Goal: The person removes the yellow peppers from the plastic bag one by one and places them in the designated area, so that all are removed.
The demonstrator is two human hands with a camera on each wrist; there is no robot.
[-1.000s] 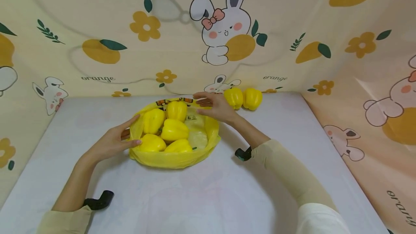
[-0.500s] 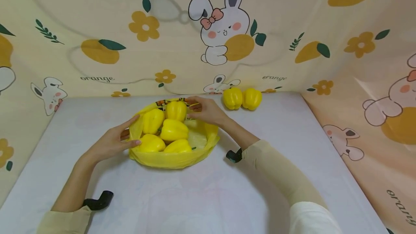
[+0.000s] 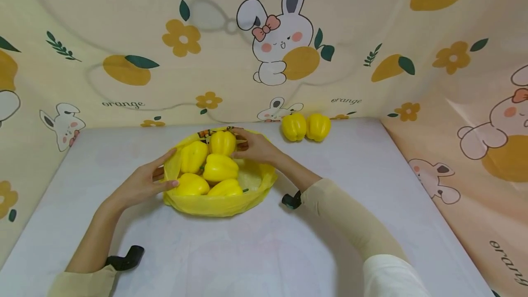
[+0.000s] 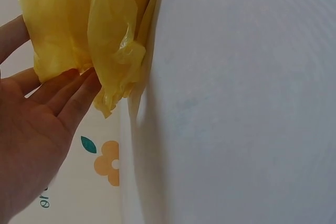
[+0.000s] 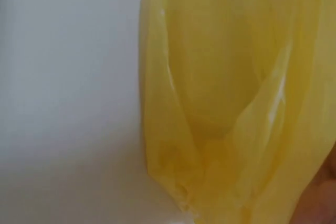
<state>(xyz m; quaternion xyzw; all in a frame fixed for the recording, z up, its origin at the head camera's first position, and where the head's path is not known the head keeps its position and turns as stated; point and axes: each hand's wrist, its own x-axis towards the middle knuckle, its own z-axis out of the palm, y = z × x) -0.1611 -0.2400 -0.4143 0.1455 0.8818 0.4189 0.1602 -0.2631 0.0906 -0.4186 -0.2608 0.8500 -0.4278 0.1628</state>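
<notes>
Left hand (image 3: 142, 182), fingers spread, steadies an open yellow plastic bag (image 3: 218, 206) on a white table (image 3: 313, 251). Right hand (image 3: 259, 147) is at the rearmost glossy yellow bell pepper (image 3: 222, 144) inside, grip unclear. Seemingly arranging; next needs a sure grasp.

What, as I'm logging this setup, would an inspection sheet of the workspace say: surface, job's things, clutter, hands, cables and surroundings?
Surface: white tabletop, supporting everything in use.
Job's things: yellow plastic bag, open at the top, with five yellow bell peppers visible inside; two loose bell peppers side by side near the table's far edge.
Clutter: nothing seen.
Hands: left hand touches the bag's left side; right hand is beside the rearmost bagged pepper, grip unclear.
Cables: nothing seen.
Surroundings: backdrop printed with rabbits, flowers and "orange".
</notes>
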